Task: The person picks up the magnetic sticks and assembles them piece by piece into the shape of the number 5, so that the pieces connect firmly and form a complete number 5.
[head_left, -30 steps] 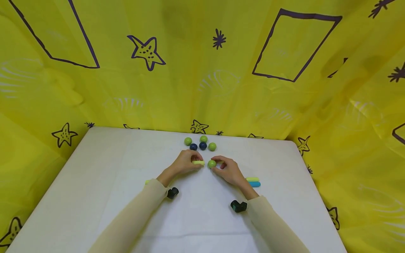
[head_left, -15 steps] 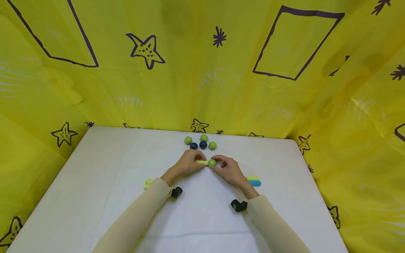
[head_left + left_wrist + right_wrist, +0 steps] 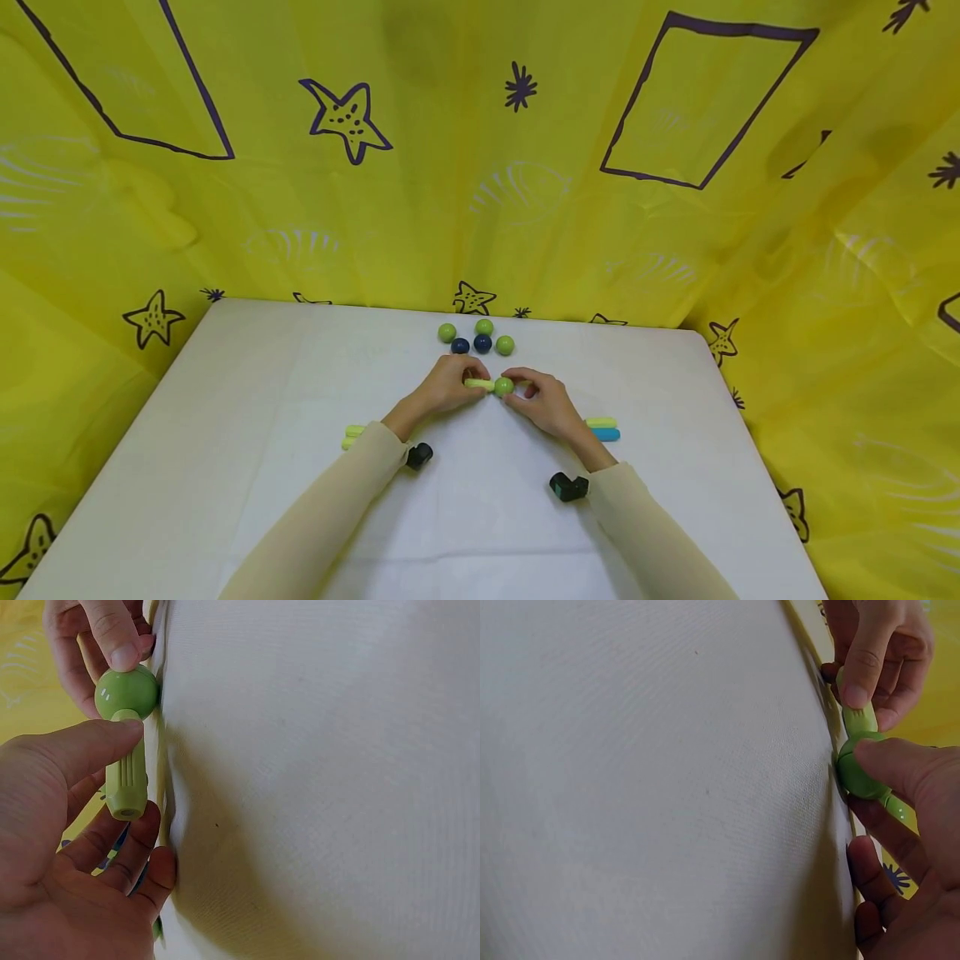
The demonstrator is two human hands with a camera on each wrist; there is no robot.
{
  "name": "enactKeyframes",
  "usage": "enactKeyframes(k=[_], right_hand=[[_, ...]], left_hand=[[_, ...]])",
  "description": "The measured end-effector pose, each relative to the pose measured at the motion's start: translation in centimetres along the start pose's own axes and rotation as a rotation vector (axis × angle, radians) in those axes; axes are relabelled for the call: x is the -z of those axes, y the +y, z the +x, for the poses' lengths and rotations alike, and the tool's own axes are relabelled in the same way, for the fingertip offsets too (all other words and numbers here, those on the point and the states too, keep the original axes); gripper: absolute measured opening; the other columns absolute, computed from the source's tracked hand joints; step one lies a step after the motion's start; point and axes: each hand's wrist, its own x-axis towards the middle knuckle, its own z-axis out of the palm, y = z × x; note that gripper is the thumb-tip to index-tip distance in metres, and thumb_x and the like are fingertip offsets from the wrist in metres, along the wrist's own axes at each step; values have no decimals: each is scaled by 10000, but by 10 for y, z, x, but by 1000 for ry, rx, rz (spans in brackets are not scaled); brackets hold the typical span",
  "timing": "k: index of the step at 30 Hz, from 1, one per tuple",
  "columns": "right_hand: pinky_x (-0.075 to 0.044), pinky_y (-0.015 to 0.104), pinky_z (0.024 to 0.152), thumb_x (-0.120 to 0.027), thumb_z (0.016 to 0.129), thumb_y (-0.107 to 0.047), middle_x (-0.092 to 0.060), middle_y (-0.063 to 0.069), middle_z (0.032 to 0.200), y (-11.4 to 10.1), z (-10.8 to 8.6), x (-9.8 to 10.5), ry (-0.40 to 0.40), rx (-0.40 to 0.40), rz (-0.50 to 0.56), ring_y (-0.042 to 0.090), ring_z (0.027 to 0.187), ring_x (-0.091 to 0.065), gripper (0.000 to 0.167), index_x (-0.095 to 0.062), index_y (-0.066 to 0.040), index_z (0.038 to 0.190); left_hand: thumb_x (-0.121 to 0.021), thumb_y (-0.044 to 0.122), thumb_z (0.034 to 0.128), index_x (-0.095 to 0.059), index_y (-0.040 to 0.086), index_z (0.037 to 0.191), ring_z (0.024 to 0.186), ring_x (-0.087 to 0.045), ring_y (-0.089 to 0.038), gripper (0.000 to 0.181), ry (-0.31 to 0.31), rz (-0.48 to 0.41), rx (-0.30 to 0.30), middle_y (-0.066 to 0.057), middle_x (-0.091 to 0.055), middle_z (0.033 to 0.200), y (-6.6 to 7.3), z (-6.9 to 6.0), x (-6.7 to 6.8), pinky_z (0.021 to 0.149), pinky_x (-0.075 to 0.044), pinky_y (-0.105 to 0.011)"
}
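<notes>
Over the table point(image 3: 465, 500) I see the left hand point(image 3: 447, 386) narrowly pinching the stick point(image 3: 126, 774) and the right hand point(image 3: 546, 406) likewise the ball point(image 3: 124, 694) touching its end, both seemingly light and stiff, the ball probably slippery, best held around its middle.

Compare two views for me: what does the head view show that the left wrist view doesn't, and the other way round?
Only the head view: the blue stick and yellow stick by the right sleeve.

Only the left wrist view: the dark spot on the end of the held stick.

Both: the left hand pinching that stick, the right hand holding a green ball at its other end, the white tabletop and yellow backdrop.
</notes>
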Motion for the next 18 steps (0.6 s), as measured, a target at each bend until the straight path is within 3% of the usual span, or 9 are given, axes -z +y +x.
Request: enactKeyframes(k=[11, 18], right_hand=[[-428, 330, 758, -773, 938, -191, -710, 5, 1148, -1, 2, 3, -26, 40, -13, 166, 842, -531, 363, -697, -156, 1292], [-430, 321, 755, -774, 936, -194, -709, -5, 1161, -2, 2, 5, -39, 36, -19, 158, 836, -530, 360, -704, -166, 1288]], left_hand=[[-822, 142, 864, -741, 66, 1098, 790, -576, -151, 260, 13, -32, 5, -47, -695, 930, 0, -5, 8, 731, -484, -283], [-809, 154, 890, -704, 54, 1215, 760, -555, -179, 356, 88, -58, 43, -108, -695, 992, -9, -14, 21, 710, -469, -298]])
